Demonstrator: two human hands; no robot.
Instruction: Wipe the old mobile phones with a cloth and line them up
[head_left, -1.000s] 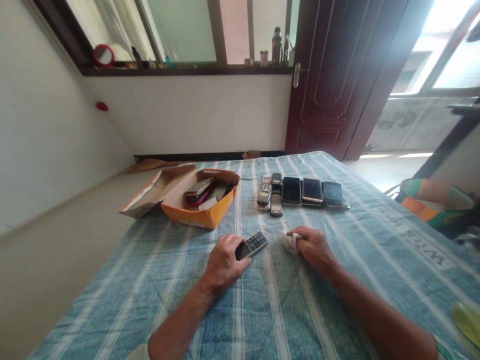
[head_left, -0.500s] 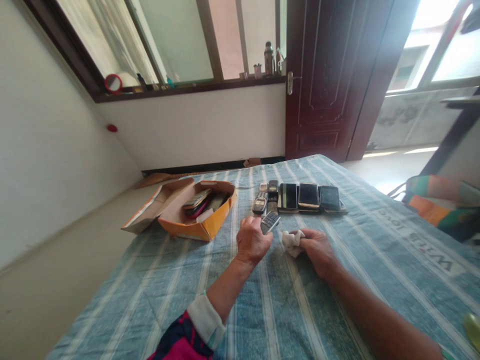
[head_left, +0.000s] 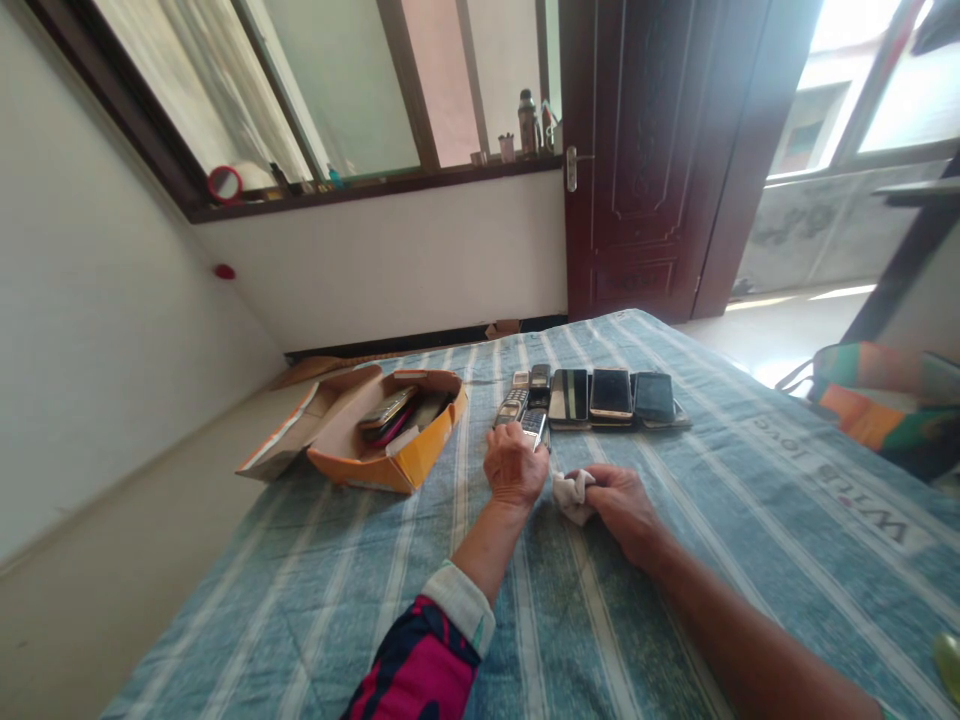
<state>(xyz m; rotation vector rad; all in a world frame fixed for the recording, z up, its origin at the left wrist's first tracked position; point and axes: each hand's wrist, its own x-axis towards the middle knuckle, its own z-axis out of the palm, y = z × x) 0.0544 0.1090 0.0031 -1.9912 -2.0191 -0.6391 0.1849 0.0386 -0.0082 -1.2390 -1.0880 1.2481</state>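
My left hand (head_left: pixel 516 466) is closed on a small keypad phone (head_left: pixel 534 428), low over the near end of a row of phones. Right beyond it lie a silver keypad phone (head_left: pixel 512 402) and a dark phone (head_left: pixel 539 378). To their right, three touchscreen phones are lined up: one with a striped reflection (head_left: pixel 568 395), one with a gold edge (head_left: pixel 611 392) and a dark one (head_left: pixel 654 397). My right hand (head_left: pixel 624 507) pinches a crumpled white cloth or tissue (head_left: pixel 574 495), apart from the phones.
An open orange cardboard box (head_left: pixel 424 440) with several phones inside stands to the left on the striped blue bedspread (head_left: pixel 420 560). Beyond the bed are a dark red door (head_left: pixel 645 160) and a windowsill with small items. A colourful bag (head_left: pixel 885 400) sits at the right.
My left hand has moved forward and turned, bringing the keypad phone from a tilted hold down to the row's near end. My right hand still holds the white cloth or tissue.
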